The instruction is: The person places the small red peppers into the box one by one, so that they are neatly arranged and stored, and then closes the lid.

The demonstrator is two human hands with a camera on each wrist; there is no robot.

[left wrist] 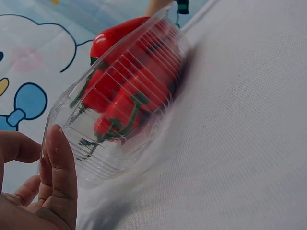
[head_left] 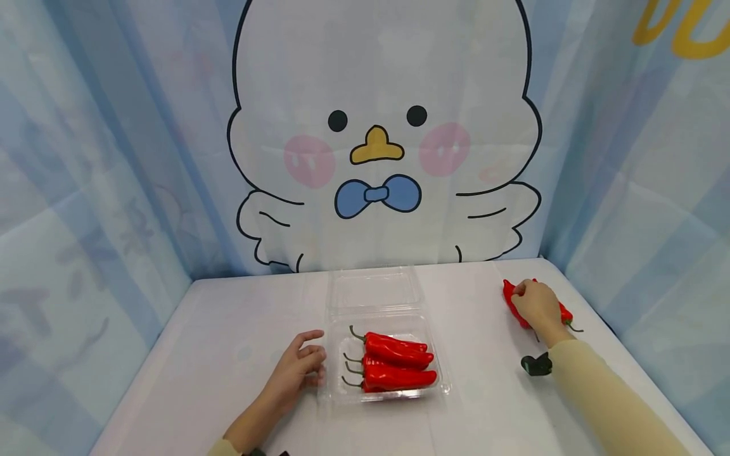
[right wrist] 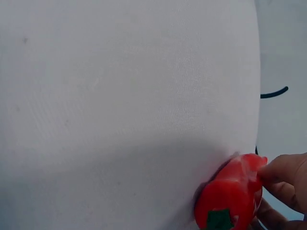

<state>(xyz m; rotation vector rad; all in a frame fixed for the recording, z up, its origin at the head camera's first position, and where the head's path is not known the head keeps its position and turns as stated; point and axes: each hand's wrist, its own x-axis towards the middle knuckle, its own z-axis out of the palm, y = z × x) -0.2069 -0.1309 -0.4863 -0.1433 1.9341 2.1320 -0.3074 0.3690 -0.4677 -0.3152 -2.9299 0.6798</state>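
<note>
Several glossy red peppers (head_left: 399, 379) with green stems lie side by side in a clear plastic clamshell box (head_left: 342, 398), whose lid (head_left: 373, 291) is folded back. At the box's left edge is my left hand (head_left: 300, 367), its fingers loosely bent and right at the rim; the left wrist view shows fingertips (left wrist: 56, 148) against the clear wall. Far to the right, my right hand (head_left: 537, 305) pinches a red pepper (right wrist: 230, 191) between thumb and fingers. Another red pepper (head_left: 566, 314) lies beside that hand, partly hidden by it.
A white cloth-covered table (head_left: 239, 329) carries everything. Behind it hangs a pale blue curtain (head_left: 365, 240) with a cartoon bird, and more curtain encloses both sides. A dark strap piece (head_left: 536, 365) shows at the right wrist.
</note>
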